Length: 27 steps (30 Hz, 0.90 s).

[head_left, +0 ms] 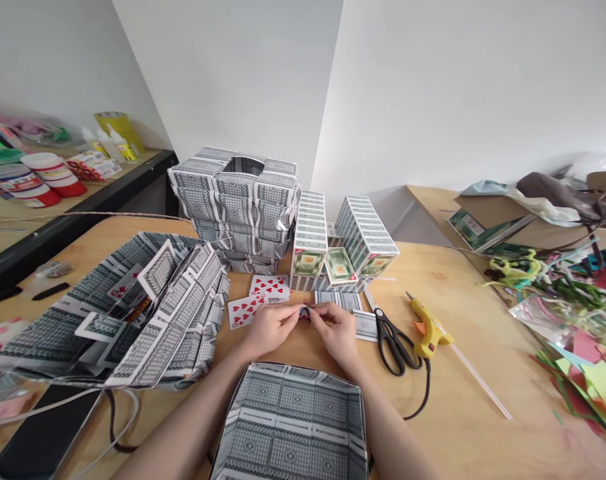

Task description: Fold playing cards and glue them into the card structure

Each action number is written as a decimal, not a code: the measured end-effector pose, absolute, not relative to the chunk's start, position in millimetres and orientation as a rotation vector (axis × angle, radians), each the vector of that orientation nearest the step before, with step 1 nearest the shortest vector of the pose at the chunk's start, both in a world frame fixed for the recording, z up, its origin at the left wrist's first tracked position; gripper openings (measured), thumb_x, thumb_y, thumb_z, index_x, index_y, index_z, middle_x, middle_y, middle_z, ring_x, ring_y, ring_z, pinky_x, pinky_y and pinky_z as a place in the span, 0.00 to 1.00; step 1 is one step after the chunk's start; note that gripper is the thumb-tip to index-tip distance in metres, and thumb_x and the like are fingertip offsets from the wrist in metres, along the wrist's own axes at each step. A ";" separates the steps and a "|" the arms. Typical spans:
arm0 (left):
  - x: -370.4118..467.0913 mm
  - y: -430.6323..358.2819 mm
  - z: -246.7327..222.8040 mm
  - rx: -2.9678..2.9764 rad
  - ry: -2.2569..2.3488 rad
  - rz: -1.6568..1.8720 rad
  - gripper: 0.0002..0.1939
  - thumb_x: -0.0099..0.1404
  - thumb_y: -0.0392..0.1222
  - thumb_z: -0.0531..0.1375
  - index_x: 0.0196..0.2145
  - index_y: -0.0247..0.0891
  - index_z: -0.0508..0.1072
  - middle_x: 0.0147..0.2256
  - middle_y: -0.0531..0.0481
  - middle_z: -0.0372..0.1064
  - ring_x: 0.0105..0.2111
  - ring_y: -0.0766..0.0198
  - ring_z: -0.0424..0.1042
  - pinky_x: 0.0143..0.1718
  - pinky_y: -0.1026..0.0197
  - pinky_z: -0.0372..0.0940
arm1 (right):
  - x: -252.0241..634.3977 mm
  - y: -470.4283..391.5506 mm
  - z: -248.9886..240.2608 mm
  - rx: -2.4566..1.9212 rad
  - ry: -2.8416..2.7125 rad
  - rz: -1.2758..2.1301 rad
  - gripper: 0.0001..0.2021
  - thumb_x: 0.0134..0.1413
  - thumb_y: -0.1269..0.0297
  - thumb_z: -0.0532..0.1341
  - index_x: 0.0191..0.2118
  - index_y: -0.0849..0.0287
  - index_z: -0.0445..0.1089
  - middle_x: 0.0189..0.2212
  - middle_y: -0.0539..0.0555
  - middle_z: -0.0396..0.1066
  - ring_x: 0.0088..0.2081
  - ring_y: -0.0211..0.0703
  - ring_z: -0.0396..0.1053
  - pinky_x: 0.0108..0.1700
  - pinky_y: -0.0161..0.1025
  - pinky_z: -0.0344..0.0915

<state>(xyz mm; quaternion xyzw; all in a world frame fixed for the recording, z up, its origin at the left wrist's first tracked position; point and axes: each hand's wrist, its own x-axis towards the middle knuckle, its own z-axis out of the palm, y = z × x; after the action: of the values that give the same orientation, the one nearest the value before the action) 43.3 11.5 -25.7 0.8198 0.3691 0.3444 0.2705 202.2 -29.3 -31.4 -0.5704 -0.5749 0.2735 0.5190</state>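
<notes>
My left hand (273, 327) and my right hand (335, 328) meet above the table, fingertips closed in a pinch on a small dark folded piece (305, 312) with pale edges. Fingers cover most of it, so I cannot tell its exact kind. Heart playing cards (243, 312) lie face up beside my left hand. Face-down playing cards (367, 326) lie by my right hand, touching black-handled scissors (397, 343). Between my forearms sits an open box made of joined playing cards (293, 400).
At left stands a card-built basket (157, 353) of loose cards; behind it, a card-built box (257, 207) with a top opening. Card packs (310, 233) are stacked at the back. A yellow glue gun (430, 330), its cord trailing forward, lies right, near craft scraps (583, 373).
</notes>
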 end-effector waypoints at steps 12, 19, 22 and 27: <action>47.8 11.7 -24.4 2.058 1.196 0.972 0.12 0.61 0.37 0.51 0.40 0.37 0.72 0.33 0.48 0.75 0.28 0.66 0.73 0.31 0.66 0.66 | 201.8 -23.6 -40.2 -1.477 -1.329 0.734 0.11 0.47 0.57 0.59 0.35 0.59 0.67 0.26 0.52 0.72 0.25 0.40 0.68 0.27 0.35 0.65; 49.6 15.0 -28.2 1.819 1.135 0.979 0.19 0.58 0.41 0.56 0.48 0.36 0.62 0.30 0.50 0.73 0.28 0.65 0.72 0.30 0.65 0.67 | 202.0 -22.1 -47.3 -1.443 -1.272 0.823 0.09 0.49 0.59 0.57 0.34 0.59 0.66 0.27 0.54 0.74 0.26 0.43 0.71 0.28 0.38 0.67; 50.6 16.0 -31.6 1.792 1.131 0.966 0.16 0.58 0.39 0.55 0.45 0.36 0.63 0.31 0.49 0.73 0.29 0.65 0.73 0.32 0.63 0.68 | 201.7 -21.9 -47.5 -1.427 -1.267 0.830 0.10 0.49 0.59 0.57 0.35 0.59 0.67 0.29 0.55 0.74 0.29 0.45 0.72 0.30 0.39 0.69; 49.4 14.7 -30.3 1.875 1.152 0.948 0.16 0.59 0.37 0.52 0.46 0.38 0.66 0.31 0.50 0.72 0.30 0.65 0.72 0.33 0.64 0.66 | 201.0 -22.8 -46.2 -1.440 -1.233 0.842 0.09 0.48 0.60 0.58 0.34 0.59 0.68 0.29 0.55 0.75 0.29 0.45 0.72 0.31 0.40 0.69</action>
<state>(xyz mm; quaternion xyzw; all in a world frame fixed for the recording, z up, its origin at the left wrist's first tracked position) 49.4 14.7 -30.3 0.7287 0.4479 0.3685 0.3642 201.0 -22.8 -46.2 -0.5976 -0.5120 0.3493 0.5087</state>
